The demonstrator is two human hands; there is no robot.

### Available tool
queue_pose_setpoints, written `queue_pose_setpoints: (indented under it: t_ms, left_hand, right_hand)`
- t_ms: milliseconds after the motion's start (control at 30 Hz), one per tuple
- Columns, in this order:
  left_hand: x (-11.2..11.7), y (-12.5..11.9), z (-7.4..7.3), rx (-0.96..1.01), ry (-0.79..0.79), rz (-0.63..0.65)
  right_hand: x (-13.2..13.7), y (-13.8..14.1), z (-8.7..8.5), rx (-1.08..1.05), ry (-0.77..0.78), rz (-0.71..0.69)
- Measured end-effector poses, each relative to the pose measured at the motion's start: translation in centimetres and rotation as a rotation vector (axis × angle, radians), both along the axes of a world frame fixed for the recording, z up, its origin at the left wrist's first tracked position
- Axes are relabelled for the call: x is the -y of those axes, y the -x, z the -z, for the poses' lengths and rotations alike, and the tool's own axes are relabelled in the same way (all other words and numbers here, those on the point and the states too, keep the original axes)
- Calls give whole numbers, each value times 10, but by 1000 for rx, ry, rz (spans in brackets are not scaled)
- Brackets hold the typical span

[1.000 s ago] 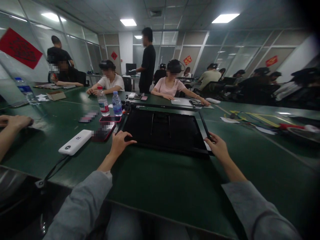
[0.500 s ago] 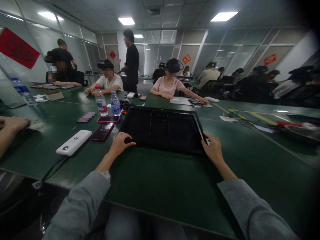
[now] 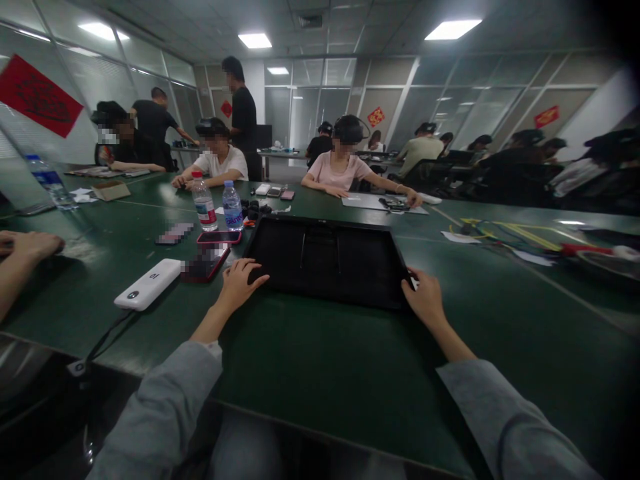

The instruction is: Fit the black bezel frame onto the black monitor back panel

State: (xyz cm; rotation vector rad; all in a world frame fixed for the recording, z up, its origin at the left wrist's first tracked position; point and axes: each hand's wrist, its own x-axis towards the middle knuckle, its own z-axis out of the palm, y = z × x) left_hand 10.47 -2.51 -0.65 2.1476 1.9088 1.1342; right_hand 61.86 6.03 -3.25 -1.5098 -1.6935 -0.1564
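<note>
A large flat black panel (image 3: 327,260) with a raised frame lies on the green table (image 3: 325,360) in front of me. My left hand (image 3: 239,283) rests on its near left corner, fingers curled over the edge. My right hand (image 3: 426,299) grips the near right corner, fingers wrapped round the frame. Both of my arms wear grey sleeves.
Left of the panel lie a red-cased phone (image 3: 206,263), a second phone (image 3: 220,237), a white power bank (image 3: 149,284) with a cable, and two water bottles (image 3: 205,202). Another person's hand (image 3: 27,245) rests at the far left. Several people sit opposite. Yellow cables (image 3: 505,233) lie right.
The panel's right side has swung back so it lies squarer to me. A standing person in black has walked left across the room.
</note>
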Motion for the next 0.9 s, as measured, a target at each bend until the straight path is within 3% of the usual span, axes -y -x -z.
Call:
queue_pose_setpoints:
  t_ms: [233,500,733,900]
  left_hand:
    - [-15,12,19,216,-50,-92]
    - [-29,23,21,564,-30,-151]
    - [-30,42,27,555,0,-328]
    - [-27,47,24,485,49,-357]
  right_hand:
    - [-3,-2,3,-70,121,39]
    - [-3,-1,9,-141,146,-47]
    - [-10,2,16,-200,178,-159]
    - [-14,2,21,-207,192,-175]
